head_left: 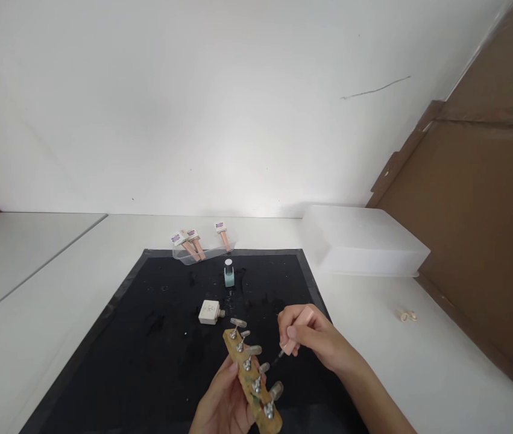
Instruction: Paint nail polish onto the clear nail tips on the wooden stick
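My left hand [226, 395] grips a wooden nail-tip stand [252, 386] from below, near the bottom of the head view. Several metal clips on the stand carry clear false nails [276, 390]. In my right hand [313, 337] is a nail polish brush [300, 325] with a pink cap handle, held between thumb and fingers. Its dark bristle end points down-left, close to one of the false nails; I cannot tell whether they touch. A white square polish bottle [210, 311] lies on its side just beyond the stand, its neck uncapped and pointing right.
A black mat [147, 337] covers the middle of the white table. On it stands a pale blue polish bottle [229, 274]. Behind, a clear tray [186, 258] holds several pink-capped bottles. At the right are a white translucent box [369, 241] and small cream rings [406, 315].
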Tool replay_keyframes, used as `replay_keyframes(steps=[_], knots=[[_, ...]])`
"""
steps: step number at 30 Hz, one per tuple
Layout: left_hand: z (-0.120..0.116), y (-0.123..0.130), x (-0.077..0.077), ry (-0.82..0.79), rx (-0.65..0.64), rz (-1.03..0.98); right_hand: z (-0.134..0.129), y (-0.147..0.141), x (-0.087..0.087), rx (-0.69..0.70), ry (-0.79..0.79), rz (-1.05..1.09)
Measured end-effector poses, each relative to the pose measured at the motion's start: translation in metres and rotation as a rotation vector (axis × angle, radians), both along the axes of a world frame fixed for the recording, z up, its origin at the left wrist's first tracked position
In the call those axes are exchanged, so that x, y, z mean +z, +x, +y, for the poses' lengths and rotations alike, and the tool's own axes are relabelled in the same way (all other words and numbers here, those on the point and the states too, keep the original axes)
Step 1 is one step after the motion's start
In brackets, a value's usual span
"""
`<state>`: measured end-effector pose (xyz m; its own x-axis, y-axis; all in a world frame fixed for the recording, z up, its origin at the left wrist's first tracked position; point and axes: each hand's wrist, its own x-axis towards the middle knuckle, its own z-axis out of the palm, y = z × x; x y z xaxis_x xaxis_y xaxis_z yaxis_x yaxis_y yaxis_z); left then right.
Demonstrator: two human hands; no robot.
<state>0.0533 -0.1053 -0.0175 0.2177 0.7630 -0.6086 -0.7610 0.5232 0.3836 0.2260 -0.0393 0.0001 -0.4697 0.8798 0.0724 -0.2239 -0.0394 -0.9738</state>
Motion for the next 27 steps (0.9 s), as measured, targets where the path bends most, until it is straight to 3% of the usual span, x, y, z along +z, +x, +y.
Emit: replay_keyframes(steps=[14, 21, 27], knots=[[-0.0001, -0.0010, 0.0019, -0.005, -0.005, 0.029, -0.0003, -0.0010, 0.0000, 0.035, 0.131, 0.203], [0.0012, -0.0002, 0.0022, -0.004, 0.001, 0.011, -0.0014, 0.0003, 0.0015, 0.153, 0.171, 0.158], [0.0014, -0.0023, -0.0023, 0.035, -0.026, -0.013, -0.0017, 0.0026, -0.0015, 0.183, 0.116, 0.106]])
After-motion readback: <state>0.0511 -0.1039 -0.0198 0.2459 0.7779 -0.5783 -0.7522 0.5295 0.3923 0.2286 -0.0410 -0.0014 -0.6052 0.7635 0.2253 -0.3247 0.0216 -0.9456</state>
